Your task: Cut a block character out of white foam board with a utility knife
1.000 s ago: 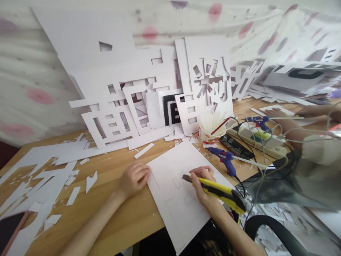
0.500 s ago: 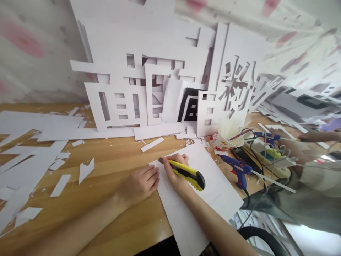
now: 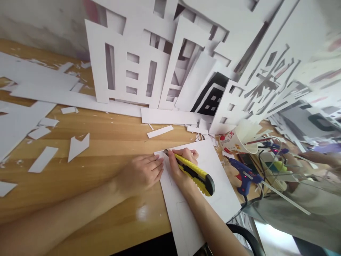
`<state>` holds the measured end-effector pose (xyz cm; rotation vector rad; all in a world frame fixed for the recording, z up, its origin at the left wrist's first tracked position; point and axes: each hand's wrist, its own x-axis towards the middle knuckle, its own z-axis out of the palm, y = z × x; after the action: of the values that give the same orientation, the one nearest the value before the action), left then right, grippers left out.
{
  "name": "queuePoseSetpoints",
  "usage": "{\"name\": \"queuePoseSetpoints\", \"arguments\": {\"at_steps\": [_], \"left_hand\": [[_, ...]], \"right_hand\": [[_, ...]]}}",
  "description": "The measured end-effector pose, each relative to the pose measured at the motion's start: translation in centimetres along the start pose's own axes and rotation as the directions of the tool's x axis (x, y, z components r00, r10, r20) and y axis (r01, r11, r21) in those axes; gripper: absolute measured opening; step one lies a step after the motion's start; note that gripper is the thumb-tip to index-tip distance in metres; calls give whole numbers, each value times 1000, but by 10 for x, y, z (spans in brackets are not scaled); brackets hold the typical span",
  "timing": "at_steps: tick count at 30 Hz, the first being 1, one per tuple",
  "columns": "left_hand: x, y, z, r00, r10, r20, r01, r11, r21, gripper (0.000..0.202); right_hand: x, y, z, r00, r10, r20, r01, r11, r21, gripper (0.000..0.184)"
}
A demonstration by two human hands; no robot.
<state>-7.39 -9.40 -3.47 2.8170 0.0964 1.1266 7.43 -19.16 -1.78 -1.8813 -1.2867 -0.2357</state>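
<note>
Across the worktop [image 3: 106, 142] and past its near edge lies a white sheet [image 3: 207, 160], probably light, stiff but creasable, best held at its side, where the left hand [image 3: 144, 172] rests flat, the right hand [image 3: 181, 170] pinching a yellow cutter [image 3: 195, 172]

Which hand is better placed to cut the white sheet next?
Right hand, probably: it holds the yellow cutter, tip at the sheet near its far left corner. The left hand holds no tool, its fingers at the left edge.
</note>
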Motion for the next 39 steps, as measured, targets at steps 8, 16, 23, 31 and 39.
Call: {"name": "queuePoseSetpoints", "arguments": {"at_steps": [8,16,23,31,39], "left_hand": [[-3,0,2,1000,-3,17,3,1000,17,25],[-13,5,3,989,-57,136,64,997,-43,49],[-14,18,4,986,-65,151,55,996,72,71],[-10,27,6,982,-123,145,104,986,129,60],[-10,29,8,984,-125,130,102,980,172,27]], "right_hand": [[-2,3,5,998,-56,16,57,996,-66,15],[-4,3,4,996,4,91,4,996,-84,17],[-1,0,0,993,48,111,-49,999,5,19],[-1,-1,-4,985,62,163,-57,998,-32,24],[-16,-3,-14,983,87,159,-81,996,-46,13]]}}
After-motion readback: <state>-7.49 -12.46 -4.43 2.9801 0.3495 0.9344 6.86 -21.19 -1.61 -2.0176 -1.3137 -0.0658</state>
